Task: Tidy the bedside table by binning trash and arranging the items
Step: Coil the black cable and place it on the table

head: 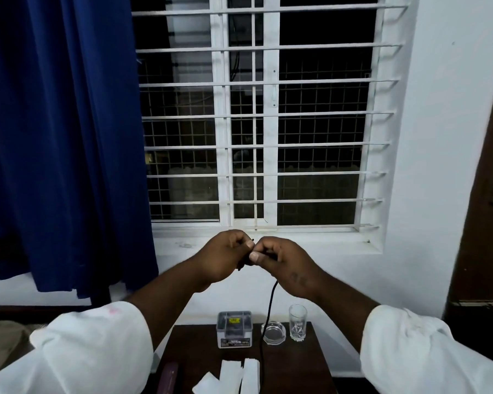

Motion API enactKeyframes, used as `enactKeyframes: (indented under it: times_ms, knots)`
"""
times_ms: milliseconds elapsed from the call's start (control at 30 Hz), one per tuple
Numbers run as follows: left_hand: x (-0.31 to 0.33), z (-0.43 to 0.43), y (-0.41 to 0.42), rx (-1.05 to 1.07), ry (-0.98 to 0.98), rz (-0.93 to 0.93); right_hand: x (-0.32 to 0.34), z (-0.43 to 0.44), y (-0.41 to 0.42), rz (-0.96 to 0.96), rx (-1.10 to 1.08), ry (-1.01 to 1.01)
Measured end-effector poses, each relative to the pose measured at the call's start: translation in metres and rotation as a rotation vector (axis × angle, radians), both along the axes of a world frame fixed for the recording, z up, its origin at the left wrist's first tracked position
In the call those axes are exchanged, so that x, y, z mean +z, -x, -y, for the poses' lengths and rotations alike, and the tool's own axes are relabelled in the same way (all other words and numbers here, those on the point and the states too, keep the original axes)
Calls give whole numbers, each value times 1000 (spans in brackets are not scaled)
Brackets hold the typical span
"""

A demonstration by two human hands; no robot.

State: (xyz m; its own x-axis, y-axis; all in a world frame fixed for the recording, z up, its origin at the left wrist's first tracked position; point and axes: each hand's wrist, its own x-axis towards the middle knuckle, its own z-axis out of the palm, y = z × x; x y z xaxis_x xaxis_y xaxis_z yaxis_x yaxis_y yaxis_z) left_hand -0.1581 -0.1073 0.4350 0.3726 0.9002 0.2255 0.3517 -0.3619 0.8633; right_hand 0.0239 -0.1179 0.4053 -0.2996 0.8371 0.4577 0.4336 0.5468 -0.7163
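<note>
- Framing the bottom corners nearest the camera: white sleeves (91, 348), one on each forearm, pushed back from the wrists.
- Hanging in a black line from the raised hands down to the bedside table (310, 362): a thin black cable (269, 314), passing in front of the glass ashtray (274, 332) and running on past the white papers to the lower edge of the view.
- Closing around the cable's upper end: the left hand (222, 258), fingers curled in, thumb tip pressing forward.
- Pinching the same cable just beside it: the right hand (285, 264), fingers folded, thumbnail facing the camera, knuckles almost touching the left hand's.
- Peeking out between and below the two fists: small dark loops of cable; how much is bundled inside, impossible to tell.
- Standing at the back of the dark wooden tabletop: a small clear-lidded box (235, 329), then the ashtray just to its right, then an upright drinking glass (297, 322) beside that.
- Lying at the front: white folded papers (234, 376), partly overlapping, and a flat dark reddish object (168, 378) near the left edge, too cropped for identifying.
- Rising behind everything: a white barred window (254, 115) showing darkness outside, a blue curtain (60, 137) hanging to its left, a brown door (484, 223) edging in at the right.
</note>
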Motion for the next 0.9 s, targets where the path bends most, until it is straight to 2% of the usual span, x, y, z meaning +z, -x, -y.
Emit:
enactKeyframes:
  times_ms: [200,433,633,733,900]
  knots:
    - [2,10,2,-151,153,137,13,-7,-4,-201,-26,-2]
    - [2,12,1,-234,344,413,12,-12,-15,-416,-90,32]
    - [5,19,-13,-282,404,626,-1,-11,-8,-569,-50,112]
    - [3,20,-14,-281,394,653,-8,-11,-6,-576,-62,152]
    - [3,18,-12,-274,355,744,-23,-5,0,-467,-26,254]
